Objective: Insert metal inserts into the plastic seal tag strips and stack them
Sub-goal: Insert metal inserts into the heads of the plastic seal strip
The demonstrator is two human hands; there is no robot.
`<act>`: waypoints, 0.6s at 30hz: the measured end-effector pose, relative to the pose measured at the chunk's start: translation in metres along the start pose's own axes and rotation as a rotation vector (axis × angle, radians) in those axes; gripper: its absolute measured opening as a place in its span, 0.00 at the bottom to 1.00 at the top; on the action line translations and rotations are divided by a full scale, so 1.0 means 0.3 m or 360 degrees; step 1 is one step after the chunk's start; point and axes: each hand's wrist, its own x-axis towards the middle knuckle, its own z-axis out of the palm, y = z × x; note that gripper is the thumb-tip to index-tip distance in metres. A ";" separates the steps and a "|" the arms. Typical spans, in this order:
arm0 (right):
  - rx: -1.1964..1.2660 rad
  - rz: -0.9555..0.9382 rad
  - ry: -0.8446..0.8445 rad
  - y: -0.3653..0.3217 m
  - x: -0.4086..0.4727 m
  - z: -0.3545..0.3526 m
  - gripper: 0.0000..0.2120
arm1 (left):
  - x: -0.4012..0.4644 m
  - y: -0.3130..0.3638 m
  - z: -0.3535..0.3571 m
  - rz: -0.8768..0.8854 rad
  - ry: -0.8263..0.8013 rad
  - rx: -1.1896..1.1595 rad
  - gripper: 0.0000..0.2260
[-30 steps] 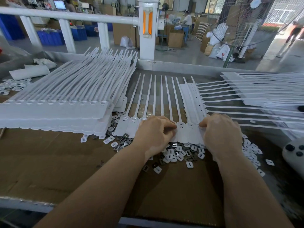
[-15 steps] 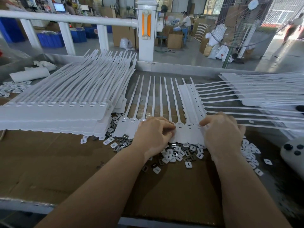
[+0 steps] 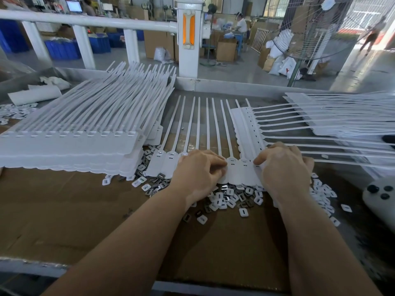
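Hands work side by side on the near edge of one white seal tag strip (image 3: 237,174) that lies flat on the brown cardboard sheet (image 3: 64,210). The left hand (image 3: 198,174) is knuckles-up with its fingers curled down onto the strip's tag heads; whether an insert is pinched beneath them cannot be told. The right hand (image 3: 284,169) is likewise curled, its thumb tip pressed on the head at the strip's right end — what, if anything, its fingers hold is hidden. Between the two hands a few tag heads show their small slots, and the strip's thin tails run away from the person toward the metal table edge (image 3: 235,84).

Just below the hands, a loose scatter of small metal inserts (image 3: 226,201) — white and dark squarish pieces — spreads over the cardboard and under the strip's near edge. A second strip (image 3: 245,129) lies crosswise at the right, its tails pointing right over a stack of strips (image 3: 342,116) there. To the left rests a tall stack of strips (image 3: 74,133), heads toward the person. A white rounded device with dark buttons (image 3: 380,199) sits at the far right. A white railing (image 3: 85,20) crosses behind the table.
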 end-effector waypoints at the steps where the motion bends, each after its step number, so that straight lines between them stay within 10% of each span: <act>1: 0.0029 0.0005 0.0021 0.001 -0.002 0.003 0.12 | -0.002 0.000 0.000 0.0009 0.0003 0.0008 0.11; 9: 0.0330 0.0151 0.0303 0.005 0.009 0.030 0.15 | -0.019 0.037 -0.016 0.0339 0.0045 0.0050 0.04; 18: 0.0382 0.0169 0.0364 0.010 0.014 0.036 0.14 | -0.033 0.067 -0.045 0.0511 -0.0758 -0.0207 0.08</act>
